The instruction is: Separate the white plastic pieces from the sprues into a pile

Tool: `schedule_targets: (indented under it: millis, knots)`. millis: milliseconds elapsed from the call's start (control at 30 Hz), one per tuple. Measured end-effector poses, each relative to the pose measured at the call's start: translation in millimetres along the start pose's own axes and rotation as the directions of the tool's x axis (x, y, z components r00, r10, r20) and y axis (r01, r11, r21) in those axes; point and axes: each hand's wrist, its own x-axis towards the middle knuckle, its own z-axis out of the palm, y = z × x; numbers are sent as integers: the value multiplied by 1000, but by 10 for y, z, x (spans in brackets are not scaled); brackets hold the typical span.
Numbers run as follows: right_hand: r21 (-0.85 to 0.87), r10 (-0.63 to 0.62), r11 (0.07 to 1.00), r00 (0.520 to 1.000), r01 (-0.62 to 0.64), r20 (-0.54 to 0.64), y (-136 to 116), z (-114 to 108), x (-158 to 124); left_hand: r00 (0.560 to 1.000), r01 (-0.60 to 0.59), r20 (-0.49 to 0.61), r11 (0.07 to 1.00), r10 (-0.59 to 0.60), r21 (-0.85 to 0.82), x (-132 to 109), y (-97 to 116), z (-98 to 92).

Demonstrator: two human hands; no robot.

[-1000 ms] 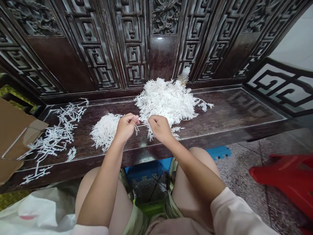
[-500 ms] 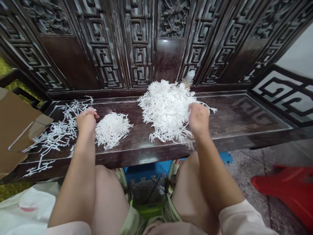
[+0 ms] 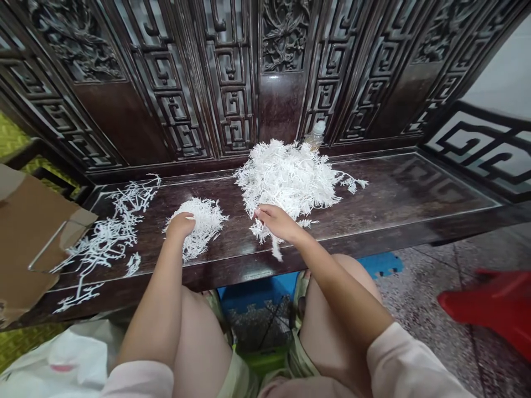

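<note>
A large heap of white branching pieces [image 3: 290,177] lies at the middle of the dark wooden bench. My right hand [image 3: 274,220] is closed at the heap's near-left edge, pinching a white piece that dangles below the fingers. Left of it sits a smaller pile of short white pieces [image 3: 205,221]. At that pile's left side is my left hand [image 3: 181,225], thumb over the pile; its other fingers are hidden, so what it holds cannot be made out. Farther left, thin white branched stems [image 3: 110,235] lie scattered, some over the bench's front edge.
A small capped bottle [image 3: 316,135] stands behind the large heap against the carved backrest. A cardboard box [image 3: 33,232] is at the far left, above a white bag [image 3: 62,354]. A red plastic object [image 3: 493,304] is on the floor at right.
My right hand has moved left from the heap's right side to its near-left edge. My left hand has gone right and down, from the scattered stems to the small pile.
</note>
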Motion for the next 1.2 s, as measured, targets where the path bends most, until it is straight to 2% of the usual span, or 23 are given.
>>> schedule_targets:
  millis: [67,167,233,300,333,400,533,667,800,967,1067,1200]
  knots:
    - [-4,-24,1000,1000,24,4,6,0,11,1000,-21,-24,999,21,-33,-47,112,22]
    - [-16,-37,999,999,37,15,4,23,22,988,-152,-63,951,140,-270,-240,439,56]
    - [-24,-42,999,999,43,23,5,42,27,964,-219,23,842,264,-493,-440,706,94]
    - [-18,-53,998,998,53,21,6,55,31,911,-227,119,722,394,-654,-641,942,151]
    - [-11,-62,998,998,62,17,6,58,32,893,-240,111,670,436,-703,-720,1030,183]
    - [-6,-71,997,997,71,5,3,56,30,906,-260,31,613,421,-746,-807,1127,242]
    - [-27,-53,998,998,53,-27,-12,31,17,971,-222,-113,631,209,-743,-736,1069,282]
    - [-41,-40,998,999,39,-33,-8,15,12,987,-161,-118,611,111,-775,-667,978,224]
    - [-47,-49,998,998,47,-43,18,24,26,984,-94,17,593,179,-800,-756,1032,171]
    - [-19,-75,997,996,74,-43,14,63,31,931,-40,180,580,317,-813,-909,1151,170]
    - [-12,-88,996,996,88,-13,-4,83,26,919,-27,191,540,344,-842,-941,1175,209]
    - [-7,-89,996,996,89,-16,-4,95,35,932,-15,156,467,326,-884,-908,1160,266]
